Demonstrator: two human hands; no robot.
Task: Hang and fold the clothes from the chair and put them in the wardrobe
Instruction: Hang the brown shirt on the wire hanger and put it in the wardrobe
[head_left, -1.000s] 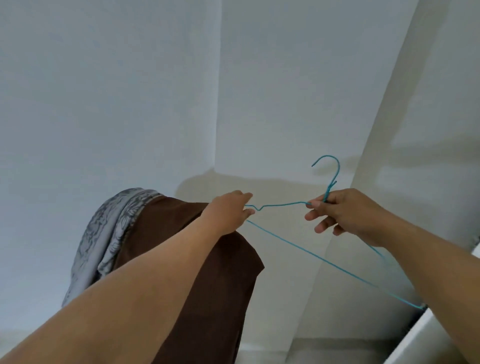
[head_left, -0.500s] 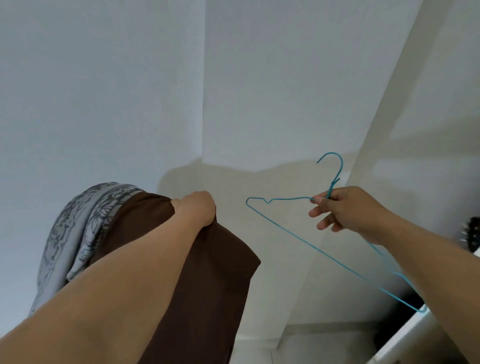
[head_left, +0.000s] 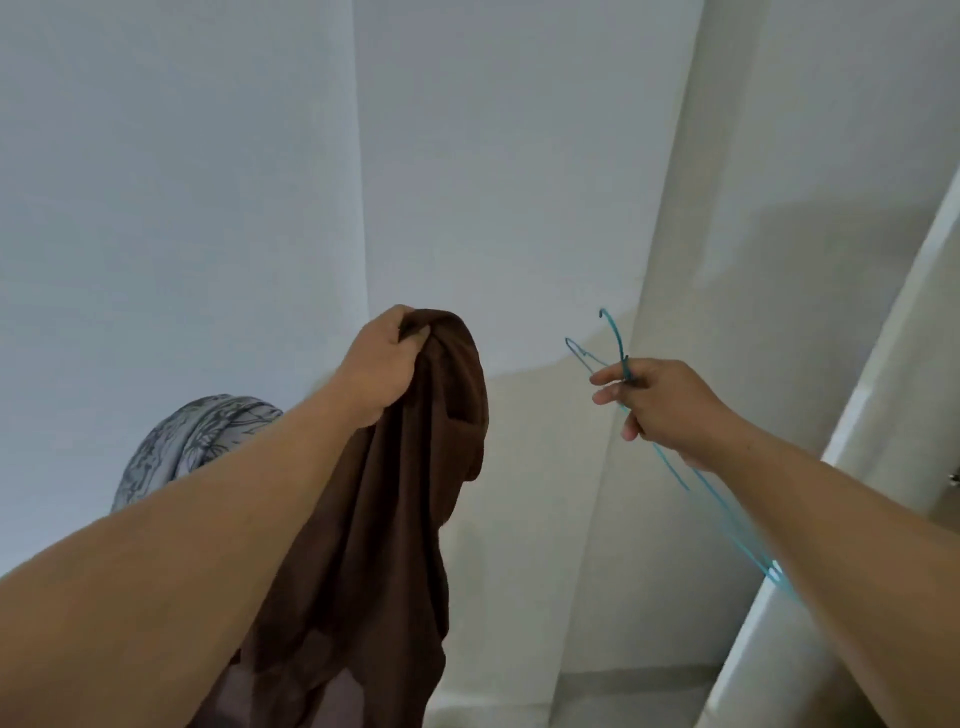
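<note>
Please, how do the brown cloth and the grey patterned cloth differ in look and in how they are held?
The plain dark brown cloth has one colour; the grey cloth with a dark leafy pattern is printed.

The left hand grips the brown cloth by its bunched top and lifts it, so it hangs long; no hand is seen touching the grey cloth, which lies lower, draped behind the left forearm and mostly hidden.

Both are soft draping fabrics on the person's left.

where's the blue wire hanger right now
In the head view, right of centre: the right hand pinches the blue wire hanger by its neck, held up apart from the brown garment in the left hand.
</note>
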